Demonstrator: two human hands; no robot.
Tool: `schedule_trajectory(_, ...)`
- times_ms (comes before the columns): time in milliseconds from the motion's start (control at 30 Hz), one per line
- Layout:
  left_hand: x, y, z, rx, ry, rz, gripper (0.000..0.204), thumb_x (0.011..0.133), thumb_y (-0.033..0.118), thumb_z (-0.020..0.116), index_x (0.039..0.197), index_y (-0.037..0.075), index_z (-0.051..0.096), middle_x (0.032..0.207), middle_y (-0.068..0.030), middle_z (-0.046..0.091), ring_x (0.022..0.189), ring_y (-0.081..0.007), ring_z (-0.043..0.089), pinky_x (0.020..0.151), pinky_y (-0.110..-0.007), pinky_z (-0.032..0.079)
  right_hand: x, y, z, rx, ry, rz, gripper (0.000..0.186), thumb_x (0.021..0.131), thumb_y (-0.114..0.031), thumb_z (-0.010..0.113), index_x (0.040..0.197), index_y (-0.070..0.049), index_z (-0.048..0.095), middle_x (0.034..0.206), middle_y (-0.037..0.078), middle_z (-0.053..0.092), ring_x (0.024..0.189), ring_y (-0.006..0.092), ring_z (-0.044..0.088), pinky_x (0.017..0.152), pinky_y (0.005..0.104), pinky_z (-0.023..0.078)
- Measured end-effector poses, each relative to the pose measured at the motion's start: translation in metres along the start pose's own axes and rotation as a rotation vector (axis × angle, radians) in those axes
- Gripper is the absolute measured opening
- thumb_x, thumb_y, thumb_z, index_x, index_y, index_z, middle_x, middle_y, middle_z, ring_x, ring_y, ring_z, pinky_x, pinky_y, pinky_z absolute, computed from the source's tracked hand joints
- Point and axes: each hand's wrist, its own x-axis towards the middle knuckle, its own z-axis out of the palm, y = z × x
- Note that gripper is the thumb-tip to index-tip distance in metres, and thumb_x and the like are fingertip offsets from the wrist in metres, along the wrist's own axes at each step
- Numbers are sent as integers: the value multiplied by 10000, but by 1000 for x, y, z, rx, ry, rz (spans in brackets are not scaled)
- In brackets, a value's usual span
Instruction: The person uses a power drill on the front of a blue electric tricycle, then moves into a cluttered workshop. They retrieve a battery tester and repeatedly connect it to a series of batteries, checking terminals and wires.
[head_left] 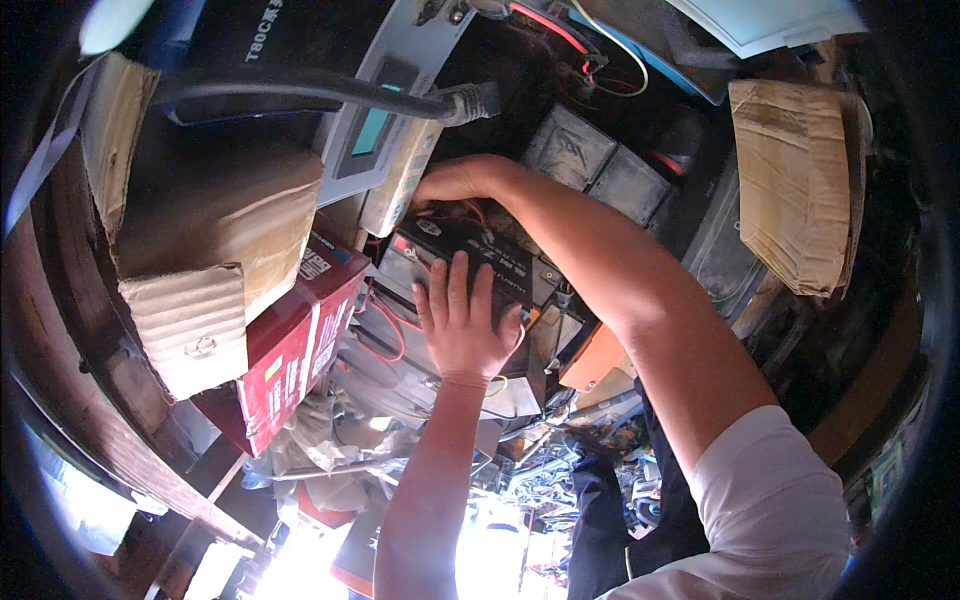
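The left hand (463,325) lies spread wide on the battery (508,268) near the red box (300,350), seemingly steadying it; the right hand (447,184) reaches its far end, grip hidden, so I cannot tell.

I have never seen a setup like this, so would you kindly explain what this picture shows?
There is no machine here, just a person's two bare hands, seen from a fisheye camera worn on the head and looking down, so straight edges bend near the rim. The left hand lies spread over a black box. The right hand reaches in beyond it, near a grey device with a small screen; its fingers are partly hidden, so I cannot tell whether it holds anything. To the left are a red carton and an open cardboard box.
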Motion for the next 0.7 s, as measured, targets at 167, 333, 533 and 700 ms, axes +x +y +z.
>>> schedule_trajectory(167,0,0,0,-20,28,6,538,908,516,469,1235,101,569,1406,-162,453,1333,-392,371,1115,-574,221,-11,14,15,2,127,-244,525,889,-444,631,1254,-67,609,1046,96,661,888,153,585,800,307,484)
schedule_trajectory(333,1,-2,0,-150,172,-60,595,885,512,517,1308,93,503,1439,-198,398,1341,-400,360,1118,-578,225,-10,27,27,23,118,-198,491,932,-463,578,1277,-114,600,1160,118,655,1029,190,593,921,327,462)
schedule_trajectory(533,20,-17,1,-89,296,-423,846,819,499,653,1398,-36,347,1419,-226,380,1336,-445,291,1119,-566,202,-10,37,36,-52,234,-200,435,966,-403,542,1229,-66,623,1156,146,659,1030,224,601,928,362,457)
schedule_trajectory(700,39,-7,0,205,207,-560,899,706,580,666,1368,24,418,1343,-191,459,1298,-381,348,1043,-554,250,-8,38,42,-57,308,-246,410,963,-365,554,1187,-32,638,1132,167,668,1020,245,624,892,364,474)
